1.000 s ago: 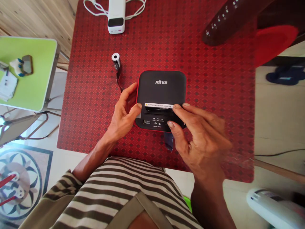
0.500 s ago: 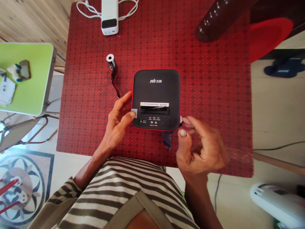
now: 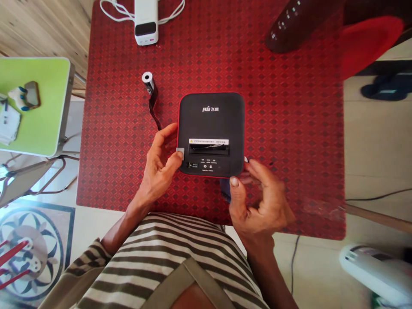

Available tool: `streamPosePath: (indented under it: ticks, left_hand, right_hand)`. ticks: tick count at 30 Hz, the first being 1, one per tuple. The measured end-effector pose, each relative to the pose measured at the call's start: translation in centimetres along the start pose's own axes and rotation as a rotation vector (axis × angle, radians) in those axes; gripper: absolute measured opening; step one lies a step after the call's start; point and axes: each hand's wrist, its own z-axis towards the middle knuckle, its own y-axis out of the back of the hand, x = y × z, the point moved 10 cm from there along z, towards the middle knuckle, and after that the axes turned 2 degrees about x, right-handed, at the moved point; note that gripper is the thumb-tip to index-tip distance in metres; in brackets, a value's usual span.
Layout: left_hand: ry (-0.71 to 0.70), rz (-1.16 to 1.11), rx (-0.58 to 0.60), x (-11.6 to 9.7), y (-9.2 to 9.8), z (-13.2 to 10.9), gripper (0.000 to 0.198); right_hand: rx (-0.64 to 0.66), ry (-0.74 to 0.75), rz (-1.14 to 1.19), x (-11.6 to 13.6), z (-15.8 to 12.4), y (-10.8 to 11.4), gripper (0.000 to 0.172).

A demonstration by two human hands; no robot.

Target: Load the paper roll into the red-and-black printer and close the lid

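A black receipt printer (image 3: 210,122) with red edges lies before me, its paper slot and small icons toward my body. My left hand (image 3: 161,165) grips its left side, thumb on the silver button (image 3: 180,153) at the near-left corner. My right hand (image 3: 262,195) holds the near-right corner, thumb at the front edge and fingers curled by the right side. A small white bit (image 3: 246,159) shows at those fingertips; its kind is unclear. A dark strip (image 3: 225,188) sticks out under the printer's front. Beyond the left hand stands a paper roll (image 3: 147,78) with a dark tail.
The printer is over a red patterned table (image 3: 289,128). At its back are a white power bank (image 3: 146,21) with cables and a dark bottle (image 3: 286,30). A green table (image 3: 38,124) stands left, a red stool (image 3: 373,43) right.
My right hand has moved left and inward, its thumb now at the printer's front edge. My left hand keeps its thumb on the silver button. The view has shifted slightly.
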Motion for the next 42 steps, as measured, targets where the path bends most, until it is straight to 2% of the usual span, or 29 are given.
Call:
streamPosePath:
  ticks: [11, 16, 19, 23, 25, 26, 30, 34, 37, 42]
  left_hand:
    - [-0.032, -0.032, -0.024, -0.2, -0.2, 0.1, 0.059]
    - [-0.048, -0.036, -0.058, 0.2, -0.1, -0.2, 0.060]
    - [-0.072, -0.037, -0.080, 0.3, -0.1, -0.3, 0.059]
    - [-0.076, -0.030, -0.070, 0.9, -0.2, 0.0, 0.065]
    - [-0.077, -0.040, -0.066, 1.2, -0.2, 0.1, 0.068]
    - [-0.074, -0.045, -0.069, 1.3, -0.2, 0.1, 0.068]
    - [-0.023, -0.042, -0.085, 1.7, -0.1, -0.2, 0.067]
    - [0.023, -0.017, -0.069, 1.6, -0.2, -0.5, 0.069]
    - [0.046, -0.003, -0.065, 1.4, -0.2, -0.6, 0.070]
    - [0.067, 0.003, -0.060, 1.0, -0.4, -0.6, 0.067]
  right_hand:
    - [-0.011, -0.034, 0.049, -0.3, -0.4, -0.1, 0.043]
    - [0.047, -0.042, 0.033, -0.4, 0.1, 0.0, 0.044]
    - [0.068, -0.026, 0.061, -0.6, 1.5, 0.8, 0.045]
    - [0.052, 0.085, -0.007, 0.0, 5.3, 1.7, 0.038]
    - [0.107, 0.172, -0.001, 0.6, 7.6, 0.6, 0.033]
    - [0.174, 0.208, 0.015, 0.8, 8.7, -0.5, 0.031]
    - [0.552, 0.311, 0.004, 1.2, 11.2, -6.8, 0.031]
    - [0.873, 0.394, -0.098, 1.3, 11.5, -11.6, 0.026]
    - [0.980, 0.420, -0.181, 1.3, 11.7, -13.1, 0.023]
    - [1.023, 0.408, -0.288, 1.6, 11.9, -14.5, 0.030]
